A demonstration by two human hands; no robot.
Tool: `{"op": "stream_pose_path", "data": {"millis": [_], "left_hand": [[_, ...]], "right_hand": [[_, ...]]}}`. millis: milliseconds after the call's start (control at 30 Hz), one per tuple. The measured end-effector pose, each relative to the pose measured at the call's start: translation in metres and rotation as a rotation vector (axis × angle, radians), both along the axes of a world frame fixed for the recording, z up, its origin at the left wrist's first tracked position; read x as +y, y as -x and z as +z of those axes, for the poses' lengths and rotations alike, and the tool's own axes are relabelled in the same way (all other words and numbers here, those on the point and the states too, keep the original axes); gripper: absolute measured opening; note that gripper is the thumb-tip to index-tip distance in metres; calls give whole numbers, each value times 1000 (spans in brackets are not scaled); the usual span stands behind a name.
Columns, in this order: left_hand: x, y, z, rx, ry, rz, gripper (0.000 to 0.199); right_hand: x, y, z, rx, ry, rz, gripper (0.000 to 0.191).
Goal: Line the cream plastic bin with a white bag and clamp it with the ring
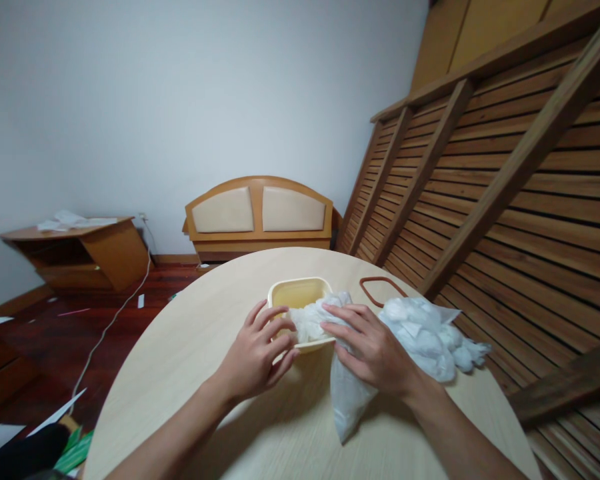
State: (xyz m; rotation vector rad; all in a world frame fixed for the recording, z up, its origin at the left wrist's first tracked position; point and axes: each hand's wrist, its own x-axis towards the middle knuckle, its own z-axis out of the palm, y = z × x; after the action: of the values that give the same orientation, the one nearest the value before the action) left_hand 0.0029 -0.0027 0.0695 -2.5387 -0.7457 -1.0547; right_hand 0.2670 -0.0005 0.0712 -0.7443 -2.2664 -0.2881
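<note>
A pale yellow plastic bin (300, 285) stands on the round table, with its opening toward me. A white plastic bag (349, 403) lies bunched over the bin's near rim, and its loose end hangs down onto the tabletop. My left hand (263, 347) is at the bin's near left, fingers curled over the rim and onto the bunched bag. On the right, my right hand (375, 343) grips the bag, its fingers bent over the crumpled plastic. A brown rounded frame ring (364, 288) lies beyond my right hand.
A heap of crumpled white plastic bags (425, 337) lies on the right of the round table (200, 320). Slatted wooden panels (480, 233) lean close on the right. A headboard (260, 237) stands behind; a cable (113, 327) and papers lie on the floor at left.
</note>
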Motion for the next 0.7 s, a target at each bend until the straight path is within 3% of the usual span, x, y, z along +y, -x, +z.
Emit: {"op": "stream_pose_path", "data": {"millis": [100, 200, 400, 533, 700], "left_hand": [[1, -1, 0, 14, 23, -12, 1], [2, -3, -1, 0, 28, -22, 4], [0, -5, -3, -6, -55, -40, 14], [-1, -7, -9, -1, -120, -8, 11], [2, -8, -22, -15, -156, -18, 13]], "right_hand": [[-4, 0, 3, 76, 49, 29, 47], [-7, 2, 13, 174, 80, 18, 42], [-4, 7, 58, 285, 191, -79, 34], [-1, 4, 80, 122, 320, -129, 36], [-8, 8, 81, -118, 478, -103, 32]]}}
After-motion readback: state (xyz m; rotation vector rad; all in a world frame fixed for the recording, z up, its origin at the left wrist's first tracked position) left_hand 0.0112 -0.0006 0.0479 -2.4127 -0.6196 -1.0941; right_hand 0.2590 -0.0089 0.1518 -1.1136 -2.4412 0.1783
